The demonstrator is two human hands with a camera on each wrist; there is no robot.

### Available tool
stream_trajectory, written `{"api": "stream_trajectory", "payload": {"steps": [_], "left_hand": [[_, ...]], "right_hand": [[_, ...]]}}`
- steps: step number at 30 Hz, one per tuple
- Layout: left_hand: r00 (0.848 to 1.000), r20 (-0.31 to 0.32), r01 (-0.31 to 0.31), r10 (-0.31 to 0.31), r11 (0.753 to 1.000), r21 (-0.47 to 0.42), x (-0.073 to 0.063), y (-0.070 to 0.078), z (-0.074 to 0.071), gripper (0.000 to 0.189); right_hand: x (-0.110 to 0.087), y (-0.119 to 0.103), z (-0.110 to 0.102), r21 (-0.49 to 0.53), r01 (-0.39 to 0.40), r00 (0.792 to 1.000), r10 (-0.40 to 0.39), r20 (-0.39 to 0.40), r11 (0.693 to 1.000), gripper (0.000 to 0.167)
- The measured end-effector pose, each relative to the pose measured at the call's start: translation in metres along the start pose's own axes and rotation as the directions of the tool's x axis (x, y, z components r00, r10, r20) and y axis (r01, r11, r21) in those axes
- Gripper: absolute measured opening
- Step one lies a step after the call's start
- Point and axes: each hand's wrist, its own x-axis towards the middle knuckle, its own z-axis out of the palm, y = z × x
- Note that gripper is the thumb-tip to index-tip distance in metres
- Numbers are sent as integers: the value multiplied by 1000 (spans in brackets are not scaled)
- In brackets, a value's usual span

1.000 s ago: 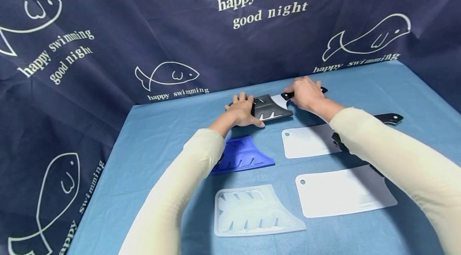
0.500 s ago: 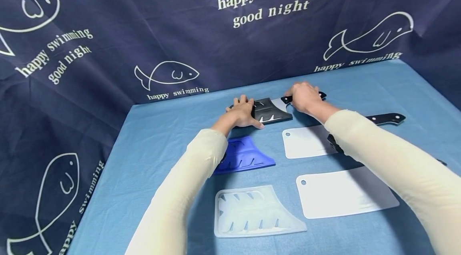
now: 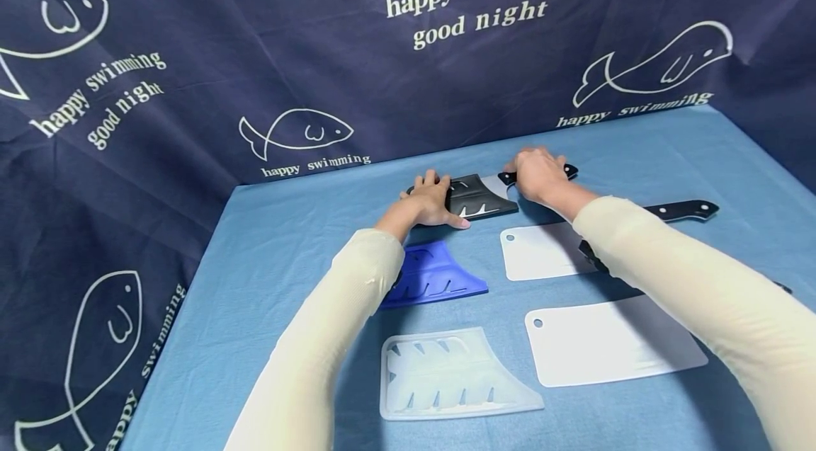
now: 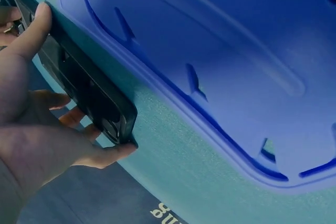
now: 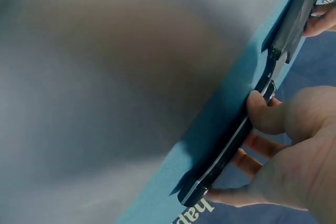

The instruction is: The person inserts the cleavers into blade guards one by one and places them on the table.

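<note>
Gripping knife handle (image 5: pixel 229 145) near table edge (image 3: pixel 637 121)

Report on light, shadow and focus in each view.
Head: the nearer white rectangular cleaver blade looks almost washed out, and the left cream fabric sleeve shades the blue tablecloth. Left wrist: dimmer, the blue slotted plastic sheath darkening toward the top right. Right wrist: the broad grey surface, probably a blade, is blurred; the black knife handle is crisper.

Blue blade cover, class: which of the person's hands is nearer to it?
Left: the left hand is just beyond the blue blade cover; the right hand is farther off, beyond it to the right.
</note>
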Motion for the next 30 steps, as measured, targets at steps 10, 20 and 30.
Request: {"api": "stream_trajectory", "payload": {"steps": [10, 20, 30], "left_hand": [[998, -48, -48, 45, 997, -59, -8, -10, 0, 110], [973, -182, -160, 144, 984, -81, -38, -23, 12, 105], [934, -300, -233, 195, 967, -98, -75, -42, 36, 99]], "right_hand": [[-9, 2, -9, -59, 36, 999, -35, 20, 998, 52], [-59, 15, -19, -124, 287, 941, -304, -151, 950, 44], [-100, 43, -30, -110, 307, 928, -323, -187, 945, 51]]}}
